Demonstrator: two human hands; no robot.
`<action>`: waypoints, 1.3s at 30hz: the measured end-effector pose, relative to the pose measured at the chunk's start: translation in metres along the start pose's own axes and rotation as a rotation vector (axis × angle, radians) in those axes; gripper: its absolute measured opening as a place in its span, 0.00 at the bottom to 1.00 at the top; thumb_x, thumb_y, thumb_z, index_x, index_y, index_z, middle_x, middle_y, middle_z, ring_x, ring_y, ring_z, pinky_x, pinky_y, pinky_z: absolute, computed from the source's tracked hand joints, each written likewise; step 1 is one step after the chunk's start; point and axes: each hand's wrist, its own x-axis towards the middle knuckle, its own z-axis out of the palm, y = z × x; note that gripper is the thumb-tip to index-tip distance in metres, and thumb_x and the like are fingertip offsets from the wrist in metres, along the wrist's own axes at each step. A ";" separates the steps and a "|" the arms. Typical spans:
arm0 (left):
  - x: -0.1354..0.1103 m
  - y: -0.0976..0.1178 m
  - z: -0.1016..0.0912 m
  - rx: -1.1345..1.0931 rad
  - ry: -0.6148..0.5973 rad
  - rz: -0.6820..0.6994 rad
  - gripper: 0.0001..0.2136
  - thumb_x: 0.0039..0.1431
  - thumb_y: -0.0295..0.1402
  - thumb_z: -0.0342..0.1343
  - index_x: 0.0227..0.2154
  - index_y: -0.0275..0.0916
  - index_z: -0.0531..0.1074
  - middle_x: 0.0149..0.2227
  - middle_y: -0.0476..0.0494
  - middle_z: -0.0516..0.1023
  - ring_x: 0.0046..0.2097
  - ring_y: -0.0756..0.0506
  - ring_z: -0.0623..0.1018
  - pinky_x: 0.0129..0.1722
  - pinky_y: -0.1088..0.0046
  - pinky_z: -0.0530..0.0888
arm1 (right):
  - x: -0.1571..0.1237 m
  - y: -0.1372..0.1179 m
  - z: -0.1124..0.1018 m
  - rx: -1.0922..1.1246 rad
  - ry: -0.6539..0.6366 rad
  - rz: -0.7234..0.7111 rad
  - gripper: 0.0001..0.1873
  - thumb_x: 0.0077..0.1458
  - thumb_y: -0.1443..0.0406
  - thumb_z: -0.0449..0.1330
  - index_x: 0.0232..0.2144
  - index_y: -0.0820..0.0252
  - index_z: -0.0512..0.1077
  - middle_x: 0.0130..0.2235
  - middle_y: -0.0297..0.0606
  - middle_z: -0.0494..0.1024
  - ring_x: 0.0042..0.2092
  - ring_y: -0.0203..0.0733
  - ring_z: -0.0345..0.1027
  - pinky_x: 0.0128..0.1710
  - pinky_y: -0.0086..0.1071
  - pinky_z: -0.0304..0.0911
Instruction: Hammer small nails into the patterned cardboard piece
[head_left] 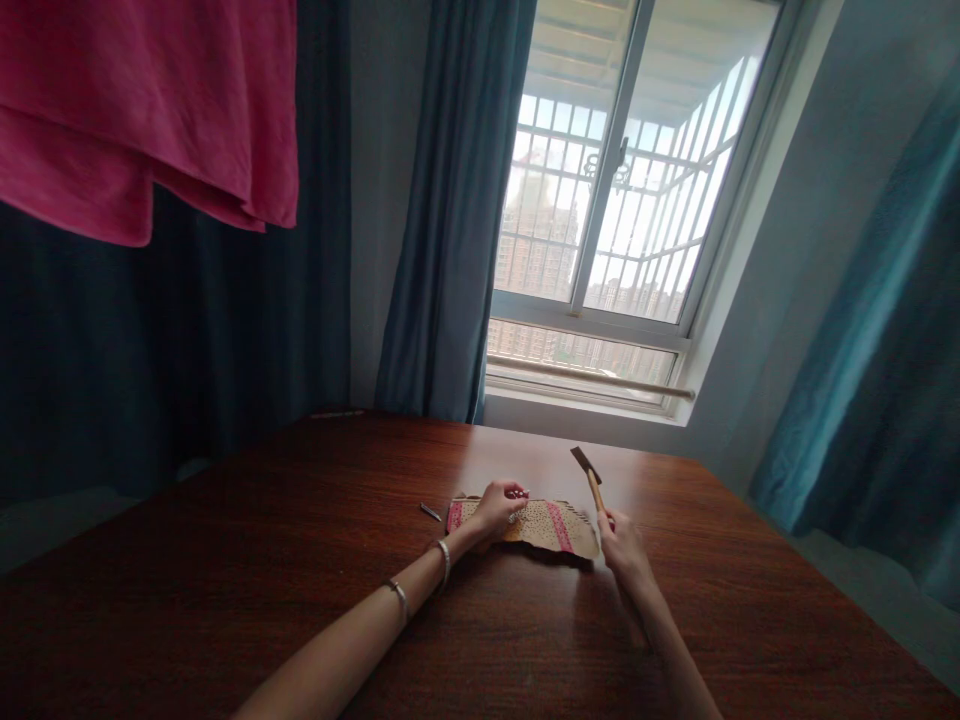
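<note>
A torn-edged piece of cardboard (577, 535) with pink bands and a pattern of dark dots or holes lies on the brown table. My left hand (499, 508) is over its middle, the fingers pinched near the upper edge. What they hold is too small to make out. My right hand (622, 545) is wrapped around the wooden handle of a hammer (595, 487). The dark metal head is raised beyond the cardboard's right end, apart from it. Left of the cardboard lies a small, thin metallic object (430, 511).
The wooden table (300, 600) reaches to the wall under a barred window (592, 220). Blue curtains (450, 220) hang behind it and at the right. A pink cloth (210, 110) hangs at the upper left. A thin pale strip (337, 413) lies at the far edge.
</note>
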 end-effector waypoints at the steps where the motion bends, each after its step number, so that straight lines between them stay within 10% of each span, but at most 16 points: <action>1: 0.000 0.000 0.000 -0.009 -0.001 -0.003 0.11 0.44 0.32 0.56 0.30 0.31 0.76 0.32 0.39 0.79 0.35 0.45 0.76 0.35 0.74 0.70 | 0.001 -0.004 -0.003 0.204 -0.041 0.032 0.15 0.55 0.58 0.47 0.28 0.62 0.66 0.24 0.36 0.67 0.21 0.33 0.60 0.19 0.26 0.54; 6: -0.002 0.004 -0.002 0.005 -0.009 -0.012 0.11 0.44 0.33 0.56 0.30 0.31 0.76 0.32 0.40 0.79 0.35 0.45 0.76 0.35 0.74 0.70 | -0.009 -0.024 -0.010 0.806 -0.365 0.144 0.19 0.37 0.55 0.64 0.28 0.62 0.66 0.22 0.29 0.63 0.16 0.24 0.47 0.13 0.22 0.41; 39: -0.003 0.006 -0.002 0.061 -0.027 0.006 0.11 0.45 0.34 0.55 0.29 0.32 0.76 0.30 0.42 0.78 0.33 0.46 0.75 0.32 0.75 0.68 | -0.036 -0.046 -0.002 0.576 -0.500 -0.025 0.19 0.42 0.51 0.58 0.22 0.61 0.63 0.16 0.25 0.57 0.15 0.27 0.49 0.11 0.22 0.46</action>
